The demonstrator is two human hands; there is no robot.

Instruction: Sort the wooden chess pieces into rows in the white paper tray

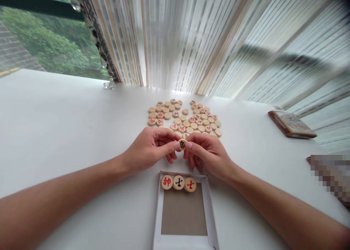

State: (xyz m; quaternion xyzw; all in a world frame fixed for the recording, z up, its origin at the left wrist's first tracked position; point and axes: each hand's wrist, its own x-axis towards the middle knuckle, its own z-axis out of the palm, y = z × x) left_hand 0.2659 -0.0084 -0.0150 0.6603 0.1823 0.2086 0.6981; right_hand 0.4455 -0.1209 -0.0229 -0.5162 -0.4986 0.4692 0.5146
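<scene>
Between the fingertips of my left hand [155, 147] and my right hand [206, 149] is a round wooden Chinese chess piece [182, 144] with a black character facing me. Both hands pinch it by its edges, thumbs in front. Just below them lies a shallow white box [212, 219] with a grey-brown bottom. Along its far end sit a red-marked piece [167, 182], a black-marked piece [178, 182] and another red-marked piece [190, 184], side by side. Behind my hands, many more chess pieces [194, 125] are spread on the table, some face up, others showing plain wood.
The white table [68, 133] reaches back to a striped string curtain [175, 38]. A flat brown-edged box [292, 124] lies at the right, with a partly blurred item [330, 177] nearer me. At the far left is a window [49, 35] with greenery outside.
</scene>
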